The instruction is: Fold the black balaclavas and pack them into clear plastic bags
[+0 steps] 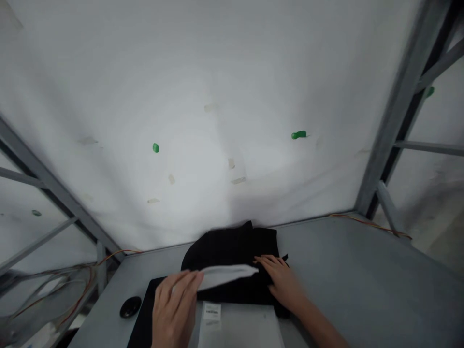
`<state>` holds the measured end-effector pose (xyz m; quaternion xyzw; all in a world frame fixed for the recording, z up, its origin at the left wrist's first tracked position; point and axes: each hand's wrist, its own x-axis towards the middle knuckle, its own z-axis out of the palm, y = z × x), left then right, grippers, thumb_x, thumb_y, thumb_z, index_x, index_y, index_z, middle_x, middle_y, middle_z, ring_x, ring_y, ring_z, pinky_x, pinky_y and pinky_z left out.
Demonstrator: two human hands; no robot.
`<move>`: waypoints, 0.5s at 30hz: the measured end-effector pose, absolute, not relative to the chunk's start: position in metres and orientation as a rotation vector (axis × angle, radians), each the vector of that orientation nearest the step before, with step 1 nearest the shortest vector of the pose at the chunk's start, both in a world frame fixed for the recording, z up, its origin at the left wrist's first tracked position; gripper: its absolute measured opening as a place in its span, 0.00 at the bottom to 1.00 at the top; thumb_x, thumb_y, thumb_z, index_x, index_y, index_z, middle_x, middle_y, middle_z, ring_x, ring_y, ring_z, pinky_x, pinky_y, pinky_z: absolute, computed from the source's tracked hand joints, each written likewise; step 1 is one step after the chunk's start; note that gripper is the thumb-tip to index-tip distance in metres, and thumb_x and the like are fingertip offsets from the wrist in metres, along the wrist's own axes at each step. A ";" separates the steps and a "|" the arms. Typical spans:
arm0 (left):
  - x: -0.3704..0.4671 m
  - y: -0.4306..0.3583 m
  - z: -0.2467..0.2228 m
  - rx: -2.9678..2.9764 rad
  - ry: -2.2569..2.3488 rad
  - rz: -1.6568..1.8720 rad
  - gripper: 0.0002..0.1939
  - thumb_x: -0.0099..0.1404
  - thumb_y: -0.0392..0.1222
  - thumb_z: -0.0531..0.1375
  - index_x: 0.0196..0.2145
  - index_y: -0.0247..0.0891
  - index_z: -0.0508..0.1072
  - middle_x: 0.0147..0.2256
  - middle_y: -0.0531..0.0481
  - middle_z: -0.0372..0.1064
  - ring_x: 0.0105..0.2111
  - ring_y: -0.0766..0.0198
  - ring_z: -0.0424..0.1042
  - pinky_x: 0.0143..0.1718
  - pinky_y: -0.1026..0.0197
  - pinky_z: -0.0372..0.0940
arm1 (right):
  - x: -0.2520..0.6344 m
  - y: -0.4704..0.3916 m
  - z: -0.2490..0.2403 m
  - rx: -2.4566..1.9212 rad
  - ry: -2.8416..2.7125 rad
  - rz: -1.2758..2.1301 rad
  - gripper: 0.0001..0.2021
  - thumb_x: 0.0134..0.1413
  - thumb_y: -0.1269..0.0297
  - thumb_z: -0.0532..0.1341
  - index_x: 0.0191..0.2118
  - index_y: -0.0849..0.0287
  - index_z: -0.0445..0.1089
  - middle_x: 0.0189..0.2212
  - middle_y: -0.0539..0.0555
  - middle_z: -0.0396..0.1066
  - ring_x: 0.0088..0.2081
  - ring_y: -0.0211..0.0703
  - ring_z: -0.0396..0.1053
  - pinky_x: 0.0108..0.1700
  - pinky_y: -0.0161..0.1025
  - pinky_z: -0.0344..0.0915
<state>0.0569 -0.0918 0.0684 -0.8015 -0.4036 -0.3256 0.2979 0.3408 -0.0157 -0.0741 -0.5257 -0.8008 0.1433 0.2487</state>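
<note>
My left hand (176, 307) is closed on a thin white flat piece (230, 274), pinched at its left end; what it is made of I cannot tell. The piece is held across a black fabric bag or garment (224, 246), which lies bunched against the wall. On the right part of that black fabric rests my right hand (281, 280), fingers stretched out and thumb apart. Close to me, below the black fabric, is a flat pale grey item (246, 326) with a white printed label (212, 311) near its upper left corner.
A black computer mouse (130, 307) sits on the grey table (348, 280), left of a dark mat (143, 314). A white wall (203, 72) with green marks and tape stands behind. Metal frame posts (395, 111) flank both sides. Wires (81, 295) run at the left.
</note>
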 end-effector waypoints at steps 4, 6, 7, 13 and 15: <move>0.081 -0.055 0.071 -2.096 -0.996 -0.898 0.21 0.68 0.26 0.55 0.54 0.42 0.71 0.44 0.48 0.77 0.46 0.58 0.72 0.48 0.54 0.65 | 0.344 -0.013 -0.079 -1.367 -2.060 0.414 0.36 0.35 0.81 0.51 0.56 0.58 0.67 0.57 0.57 0.70 0.59 0.52 0.63 0.59 0.51 0.57; 0.085 -0.043 0.052 -2.189 -1.004 -0.883 0.21 0.68 0.26 0.52 0.52 0.44 0.73 0.45 0.49 0.77 0.44 0.59 0.73 0.47 0.55 0.68 | 0.347 -0.012 -0.083 -1.331 -1.908 0.441 0.31 0.41 0.79 0.52 0.55 0.56 0.68 0.54 0.57 0.72 0.56 0.52 0.66 0.57 0.50 0.61; 0.085 -0.039 0.039 -2.234 -1.040 -0.872 0.20 0.68 0.26 0.50 0.49 0.44 0.74 0.45 0.50 0.77 0.44 0.60 0.73 0.46 0.56 0.69 | 0.348 -0.011 -0.085 -1.324 -1.797 0.455 0.27 0.45 0.76 0.53 0.53 0.55 0.68 0.52 0.57 0.73 0.54 0.52 0.68 0.56 0.50 0.63; 0.079 -0.026 -0.019 -2.324 -1.316 -0.824 0.20 0.68 0.27 0.49 0.50 0.41 0.73 0.45 0.49 0.77 0.44 0.58 0.73 0.47 0.53 0.72 | 0.363 -0.001 -0.098 -1.396 -1.218 0.496 0.15 0.55 0.59 0.57 0.47 0.54 0.70 0.43 0.59 0.76 0.47 0.59 0.73 0.50 0.54 0.68; 0.080 -0.024 -0.025 -2.313 -1.355 -0.811 0.20 0.68 0.28 0.50 0.51 0.41 0.73 0.45 0.49 0.77 0.44 0.57 0.73 0.47 0.52 0.71 | 0.368 0.006 -0.100 -1.356 -1.042 0.533 0.17 0.54 0.54 0.59 0.46 0.56 0.70 0.43 0.59 0.76 0.48 0.59 0.73 0.50 0.55 0.69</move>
